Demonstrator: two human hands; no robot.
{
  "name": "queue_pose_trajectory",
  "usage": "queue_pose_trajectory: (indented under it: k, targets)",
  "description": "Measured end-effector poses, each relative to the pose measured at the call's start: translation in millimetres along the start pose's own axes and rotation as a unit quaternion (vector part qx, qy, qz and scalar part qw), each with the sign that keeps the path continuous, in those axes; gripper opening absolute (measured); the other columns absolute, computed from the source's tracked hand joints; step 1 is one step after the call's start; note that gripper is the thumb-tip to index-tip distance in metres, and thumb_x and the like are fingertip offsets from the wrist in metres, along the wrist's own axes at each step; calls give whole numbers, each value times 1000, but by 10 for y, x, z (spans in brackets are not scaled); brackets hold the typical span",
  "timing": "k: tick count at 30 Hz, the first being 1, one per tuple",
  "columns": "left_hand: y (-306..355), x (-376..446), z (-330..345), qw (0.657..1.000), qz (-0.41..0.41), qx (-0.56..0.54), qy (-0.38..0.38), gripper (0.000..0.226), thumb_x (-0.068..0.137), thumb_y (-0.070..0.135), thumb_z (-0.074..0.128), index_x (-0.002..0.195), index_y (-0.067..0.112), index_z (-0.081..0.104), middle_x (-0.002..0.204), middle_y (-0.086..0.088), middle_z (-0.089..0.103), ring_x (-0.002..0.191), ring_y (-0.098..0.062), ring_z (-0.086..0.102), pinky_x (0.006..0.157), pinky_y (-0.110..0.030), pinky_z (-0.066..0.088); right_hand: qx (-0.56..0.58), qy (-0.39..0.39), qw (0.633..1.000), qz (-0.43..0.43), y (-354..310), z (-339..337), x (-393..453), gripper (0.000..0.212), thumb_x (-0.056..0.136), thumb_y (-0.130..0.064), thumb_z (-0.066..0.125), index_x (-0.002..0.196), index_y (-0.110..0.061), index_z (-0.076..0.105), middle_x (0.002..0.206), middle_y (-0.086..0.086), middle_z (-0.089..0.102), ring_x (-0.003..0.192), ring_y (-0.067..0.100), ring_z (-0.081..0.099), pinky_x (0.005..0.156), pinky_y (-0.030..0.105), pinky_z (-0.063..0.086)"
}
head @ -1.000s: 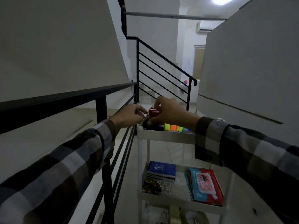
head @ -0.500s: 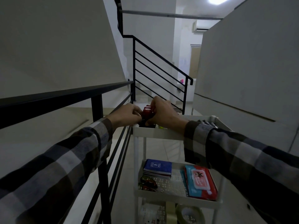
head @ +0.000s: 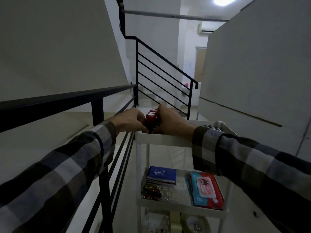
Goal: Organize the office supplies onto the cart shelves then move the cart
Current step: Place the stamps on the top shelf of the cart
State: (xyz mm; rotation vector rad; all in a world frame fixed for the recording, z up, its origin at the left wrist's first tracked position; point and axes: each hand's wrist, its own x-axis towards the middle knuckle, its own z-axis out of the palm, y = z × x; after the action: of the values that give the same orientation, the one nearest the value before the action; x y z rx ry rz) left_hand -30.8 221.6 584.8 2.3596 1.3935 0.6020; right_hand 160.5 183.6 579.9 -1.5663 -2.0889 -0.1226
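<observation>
A white three-shelf cart (head: pixel 161 140) stands in front of me beside a black railing. Over its top shelf's near left corner, my left hand (head: pixel 129 120) and my right hand (head: pixel 171 121) close from both sides around a cluster of red-capped items (head: pixel 151 117). What lies under the caps is dark and partly hidden. The middle shelf holds a stack of blue notebooks (head: pixel 161 176), a red and blue wipes pack (head: pixel 206 188) and dark sunglasses (head: pixel 151 193). A tape roll (head: pixel 193 223) lies on the bottom shelf.
The black metal railing (head: pixel 67 100) runs close along the cart's left side, and a staircase railing (head: pixel 161 71) rises ahead. A pale wall (head: pixel 252 81) bounds the right. Tiled floor (head: pixel 168 157) shows under the cart, and a lit room lies beyond.
The view has shifted, so the cart sits lower and more to the right. Both hands have drawn closer together around the red-capped items; the bright highlighters on the top shelf are now hidden.
</observation>
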Motion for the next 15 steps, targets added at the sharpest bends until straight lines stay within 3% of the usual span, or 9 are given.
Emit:
queue_pose_trajectory:
  k: [4,11,15]
  targets:
    - [70,15,3,999,-4,29,25,31,87,20,83,116,21,73,111,1,70,104,-15,64,86,-30,49,-14,-21,1000,2,34,-33,40,67,84,-22,84,137,-9,45,130,11,60,98,12,51,61,11,33]
    - [140,12,46,996,-12,60,71,34,81,16,87,113,16,74,115,-4,69,109,-21,65,98,-38,55,-3,-15,1000,9,37,-20,13,71,82,-23,85,139,-8,46,133,11,61,118,23,61,85,22,44]
    - [150,-30,28,996,-16,51,73,27,81,17,88,104,16,75,110,-2,70,105,-18,66,93,-35,56,5,-19,1000,22,24,-39,6,70,81,-22,86,137,-10,47,131,9,61,109,19,59,78,20,44]
